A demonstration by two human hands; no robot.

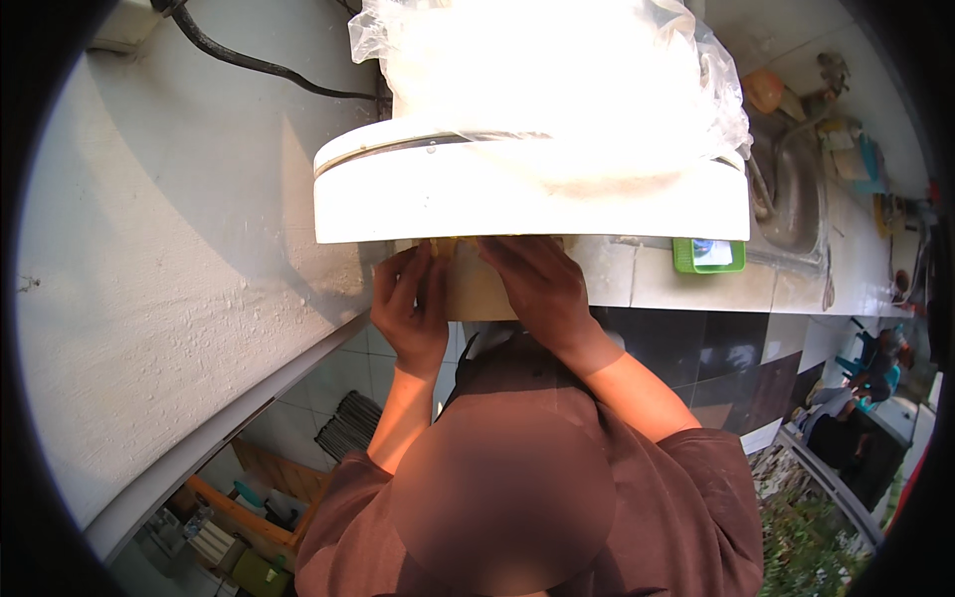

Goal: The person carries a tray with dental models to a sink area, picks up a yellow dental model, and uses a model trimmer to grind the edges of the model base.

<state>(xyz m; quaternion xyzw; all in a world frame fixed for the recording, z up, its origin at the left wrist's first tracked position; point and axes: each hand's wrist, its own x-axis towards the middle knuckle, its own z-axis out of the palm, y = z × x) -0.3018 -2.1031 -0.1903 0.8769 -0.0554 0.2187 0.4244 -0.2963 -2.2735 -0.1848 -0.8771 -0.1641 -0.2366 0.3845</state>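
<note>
Both of my hands reach up to the lower front edge of a white appliance with a curved top (527, 194). My left hand (408, 303) has its fingers bent close together beside a small yellow thing (438, 247), mostly hidden under that edge. To its right, my right hand (545, 289) has its fingers pressed together, slanting up and left, with the tips tucked out of sight. What either hand grips cannot be made out. Between the hands shows a pale beige surface (477, 289). Clear plastic wrap (721, 95) lies over the appliance's bright, washed-out top.
A white wall (179, 269) with a black cable (259, 68) rises on the left. On the tiled counter (696, 294) at right sit a green basket (709, 257) and a metal sink (796, 204). Lower left, a wooden shelf (239, 509) holds several things. People (875, 358) are far right.
</note>
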